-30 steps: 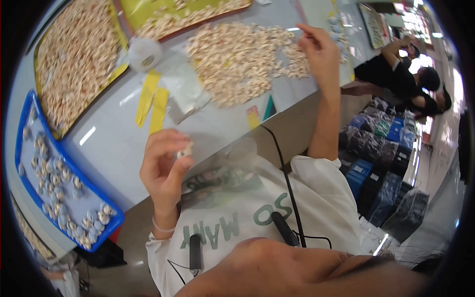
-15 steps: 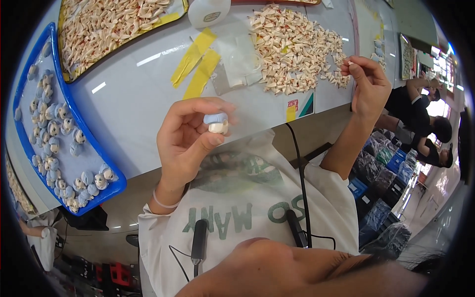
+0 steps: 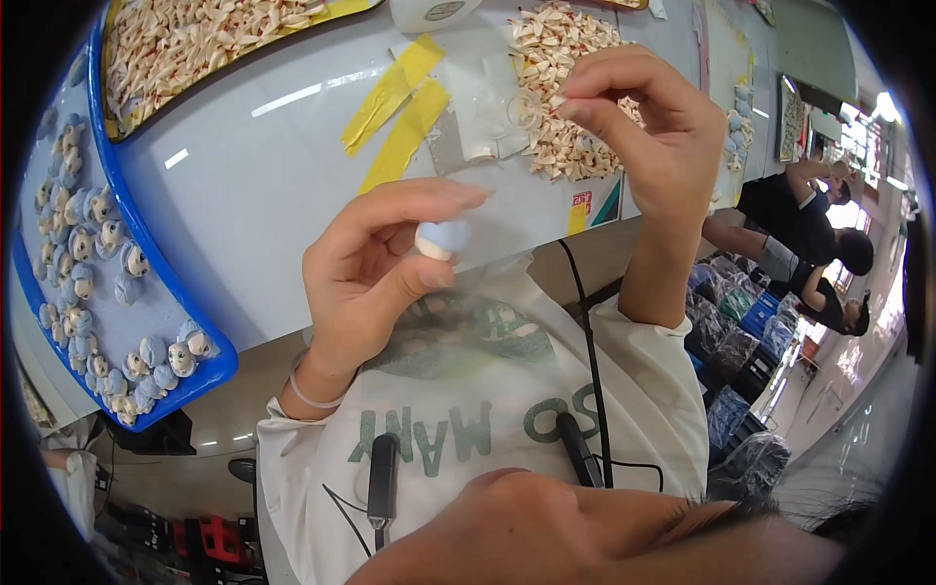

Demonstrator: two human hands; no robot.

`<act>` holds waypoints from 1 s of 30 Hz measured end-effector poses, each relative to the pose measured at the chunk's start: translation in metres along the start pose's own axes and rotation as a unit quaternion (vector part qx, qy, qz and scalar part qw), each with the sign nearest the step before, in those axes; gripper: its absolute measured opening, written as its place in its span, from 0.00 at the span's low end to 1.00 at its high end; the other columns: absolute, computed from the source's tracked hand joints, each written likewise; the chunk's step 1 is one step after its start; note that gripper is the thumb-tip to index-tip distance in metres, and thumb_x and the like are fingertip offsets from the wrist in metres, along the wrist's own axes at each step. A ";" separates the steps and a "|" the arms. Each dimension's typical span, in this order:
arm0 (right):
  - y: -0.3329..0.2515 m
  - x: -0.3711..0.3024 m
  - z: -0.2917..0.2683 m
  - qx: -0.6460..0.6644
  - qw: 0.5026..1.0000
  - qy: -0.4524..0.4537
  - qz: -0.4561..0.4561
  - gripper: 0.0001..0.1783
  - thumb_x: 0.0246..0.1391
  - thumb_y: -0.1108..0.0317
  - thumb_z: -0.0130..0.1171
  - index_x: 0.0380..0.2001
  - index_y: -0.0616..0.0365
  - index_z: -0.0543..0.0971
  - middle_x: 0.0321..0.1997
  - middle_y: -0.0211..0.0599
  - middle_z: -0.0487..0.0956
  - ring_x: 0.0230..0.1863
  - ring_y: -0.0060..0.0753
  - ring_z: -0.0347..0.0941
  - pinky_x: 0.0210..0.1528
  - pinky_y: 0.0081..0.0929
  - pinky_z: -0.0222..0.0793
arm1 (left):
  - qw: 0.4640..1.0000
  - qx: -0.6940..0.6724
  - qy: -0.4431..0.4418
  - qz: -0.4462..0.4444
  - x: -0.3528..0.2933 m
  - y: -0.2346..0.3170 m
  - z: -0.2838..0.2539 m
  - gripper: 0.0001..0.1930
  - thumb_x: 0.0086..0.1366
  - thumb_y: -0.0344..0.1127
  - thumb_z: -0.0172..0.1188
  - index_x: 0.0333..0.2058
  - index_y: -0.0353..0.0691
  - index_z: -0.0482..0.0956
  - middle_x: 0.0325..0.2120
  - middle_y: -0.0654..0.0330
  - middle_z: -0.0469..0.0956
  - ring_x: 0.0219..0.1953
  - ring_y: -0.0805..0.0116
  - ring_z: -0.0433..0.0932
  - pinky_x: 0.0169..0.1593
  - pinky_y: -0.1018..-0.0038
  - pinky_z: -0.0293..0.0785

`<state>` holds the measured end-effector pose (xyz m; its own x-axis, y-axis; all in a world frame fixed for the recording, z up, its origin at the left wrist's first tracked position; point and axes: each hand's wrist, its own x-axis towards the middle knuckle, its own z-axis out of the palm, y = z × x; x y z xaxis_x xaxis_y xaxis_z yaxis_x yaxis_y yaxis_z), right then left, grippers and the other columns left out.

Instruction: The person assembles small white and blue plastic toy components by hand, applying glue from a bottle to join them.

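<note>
My left hand pinches a small figurine head with a light-blue top and a cream-white lower part between thumb and fingers, above the table's near edge. My right hand is raised over a loose pile of small cream pointed pieces, some with reddish tips. Its thumb and forefinger are closed on a tiny pale piece, which looks like one from the pile. The right hand covers part of that pile. The two hands are apart.
At the left, a blue tray holds several blue-and-cream figurine heads. A yellow-edged tray full of cream pieces lies behind it. Yellow tape strips, a clear plastic bag and a white container are on the table.
My right hand has moved left, from the pile's right end toward my left hand, with the tiny piece in its fingertips. The figurine head has turned slightly in my left hand.
</note>
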<state>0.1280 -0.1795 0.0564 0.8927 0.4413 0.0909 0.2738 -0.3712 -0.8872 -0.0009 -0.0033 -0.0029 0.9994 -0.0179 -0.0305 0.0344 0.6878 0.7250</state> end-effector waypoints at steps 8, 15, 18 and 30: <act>-0.009 0.009 0.012 -0.200 0.974 -0.099 -0.032 0.06 0.32 0.78 0.61 0.20 0.60 0.77 0.26 0.28 0.72 0.28 0.19 0.65 0.28 0.15 0.56 | 0.998 0.052 -0.028 0.035 0.000 -0.005 -0.003 0.16 0.56 0.31 0.57 0.42 0.29 0.71 0.43 0.51 0.70 0.40 0.65 0.72 0.42 0.76 0.66; -0.004 0.011 0.009 -0.231 0.969 -0.071 -0.054 0.07 0.31 0.80 0.61 0.20 0.62 0.77 0.25 0.29 0.71 0.28 0.20 0.66 0.28 0.16 0.57 | 0.996 0.068 0.006 -0.053 0.002 0.002 -0.001 0.19 0.54 0.38 0.61 0.40 0.32 0.72 0.40 0.48 0.70 0.39 0.59 0.75 0.41 0.72 0.74; -0.004 0.007 0.015 -0.187 0.978 -0.079 -0.051 0.07 0.32 0.82 0.60 0.21 0.62 0.77 0.25 0.29 0.71 0.28 0.19 0.66 0.29 0.17 0.59 | 0.997 0.071 -0.007 0.011 0.001 -0.003 -0.002 0.19 0.52 0.37 0.62 0.40 0.31 0.72 0.40 0.48 0.71 0.40 0.60 0.74 0.40 0.73 0.74; -0.020 -0.043 0.042 0.085 0.995 -0.042 -0.016 0.12 0.25 0.75 0.68 0.20 0.55 0.77 0.25 0.31 0.73 0.27 0.27 0.68 0.29 0.20 0.62 | 0.985 0.144 0.007 0.098 0.001 -0.008 -0.002 0.20 0.43 0.22 0.65 0.38 0.30 0.74 0.38 0.53 0.72 0.41 0.65 0.72 0.42 0.74 0.69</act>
<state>0.0687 -0.1565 0.0512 0.8493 0.5206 0.0877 0.2300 -0.2153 -0.9491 -0.0002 -0.0077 -0.0101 0.9870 0.1056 0.1208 -0.1555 0.4434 0.8828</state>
